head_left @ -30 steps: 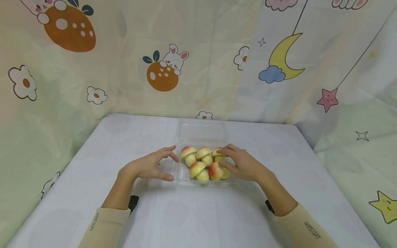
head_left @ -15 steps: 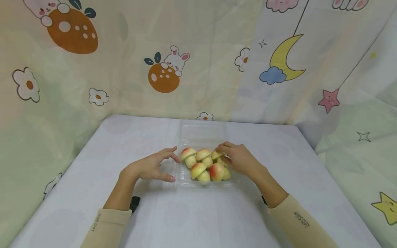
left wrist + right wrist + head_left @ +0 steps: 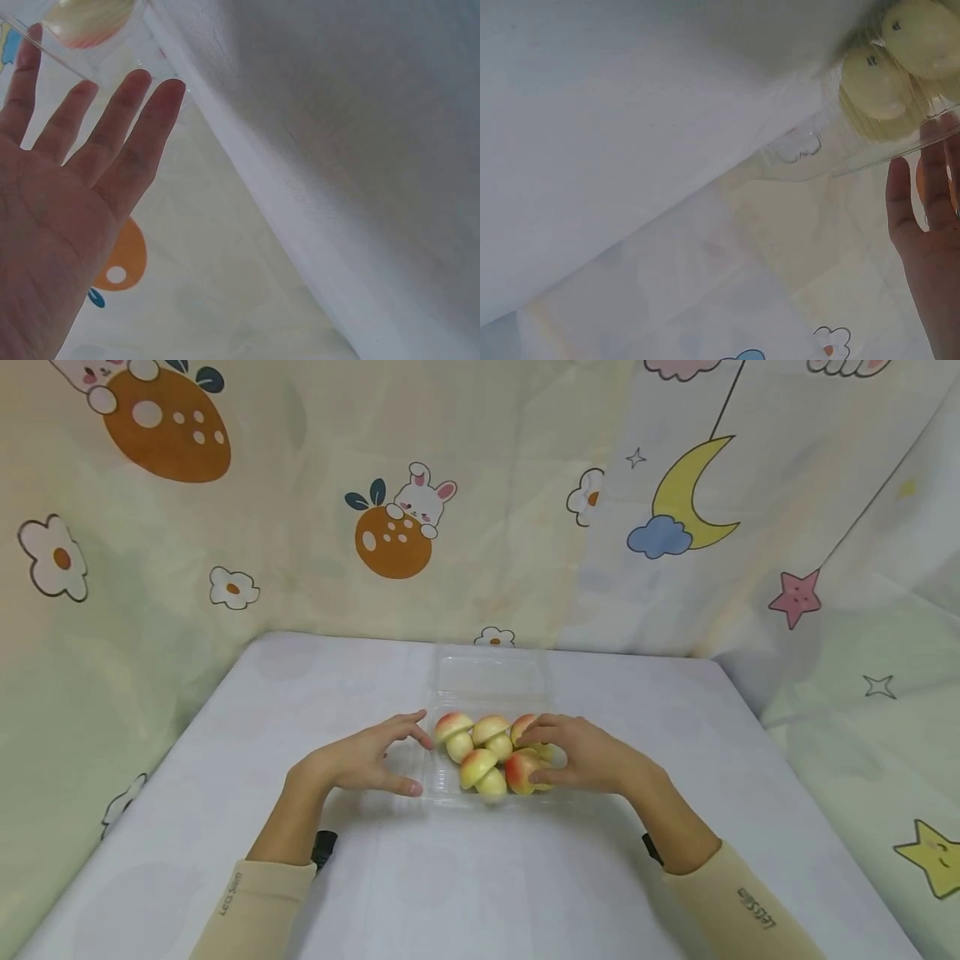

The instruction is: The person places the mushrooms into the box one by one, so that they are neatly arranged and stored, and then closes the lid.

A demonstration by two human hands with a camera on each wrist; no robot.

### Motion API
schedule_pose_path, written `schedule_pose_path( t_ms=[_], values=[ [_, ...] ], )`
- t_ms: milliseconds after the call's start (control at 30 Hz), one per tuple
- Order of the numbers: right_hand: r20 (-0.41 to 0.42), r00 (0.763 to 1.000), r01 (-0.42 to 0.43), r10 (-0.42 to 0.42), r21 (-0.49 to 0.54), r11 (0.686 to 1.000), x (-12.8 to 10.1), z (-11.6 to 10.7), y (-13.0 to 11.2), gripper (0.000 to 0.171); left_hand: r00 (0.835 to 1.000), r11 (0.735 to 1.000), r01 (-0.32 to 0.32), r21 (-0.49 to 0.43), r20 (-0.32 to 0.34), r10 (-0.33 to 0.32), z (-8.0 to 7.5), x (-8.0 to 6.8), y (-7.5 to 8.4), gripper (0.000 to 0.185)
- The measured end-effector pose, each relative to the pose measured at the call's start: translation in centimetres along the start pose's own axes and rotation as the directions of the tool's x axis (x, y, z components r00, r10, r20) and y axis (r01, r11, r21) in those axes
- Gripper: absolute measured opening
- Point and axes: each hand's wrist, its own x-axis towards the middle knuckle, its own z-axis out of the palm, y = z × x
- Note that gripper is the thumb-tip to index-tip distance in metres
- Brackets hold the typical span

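A clear plastic tray (image 3: 442,787) stands mid-table and holds several peach-coloured, mushroom-shaped fruits (image 3: 480,764). My left hand (image 3: 367,762) lies at the tray's left side, with spread, nearly straight fingers touching its edge. The left wrist view shows the same left hand (image 3: 82,172) with straight fingers against the clear tray wall (image 3: 97,71), and one fruit (image 3: 88,16) beyond it. My right hand (image 3: 585,756) arches over the tray's right side. Its thumb touches a red-cheeked fruit (image 3: 519,772). The right wrist view shows that hand's straight fingers (image 3: 930,225) beside the tray (image 3: 832,154) and two pale fruits (image 3: 875,82).
The tray's clear lid (image 3: 491,677) lies open flat behind it. A pale cloth covers the table (image 3: 480,877). Printed curtains (image 3: 390,527) close off the back and both sides. Bare cloth lies in front of the tray and to either side.
My right hand has slid from the back-right fruits toward the front, and its thumb now touches the red-cheeked fruit. The left hand and the tray have stayed put.
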Motion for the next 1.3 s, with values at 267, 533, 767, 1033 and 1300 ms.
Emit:
schedule_pose_path(
  t_ms=[267,533,767,1033,1300],
  values=[
    [0.009,0.999,0.034,-0.033,-0.081,0.996,0.1,0.6,0.1,0.041,1.0,1.0,0.004,-0.007,-0.002,-0.004,0.0,-0.1,0.1,0.063],
    [-0.096,0.995,0.009,-0.025,-0.171,0.985,0.3,1.3,0.2,0.033,1.0,1.0,-0.005,0.013,0.001,0.005,-0.1,0.0,0.3,0.063],
    [-0.135,0.991,-0.005,-0.019,-0.174,0.985,0.3,1.6,0.3,0.03,1.0,1.0,0.0,0.006,-0.001,0.0,-0.1,0.0,0.0,0.064],
    [-0.13,0.991,0.007,-0.029,-0.164,0.986,0.2,1.6,0.7,0.036,1.0,1.0,0.007,-0.028,0.006,-0.007,-0.1,0.1,-0.1,0.065],
    [-0.202,0.976,-0.089,0.076,-0.056,0.994,0.1,1.2,1.8,0.051,0.996,0.998,0.068,-0.02,-0.055,-0.069,-0.2,0.1,-0.3,0.09]
  ],
)
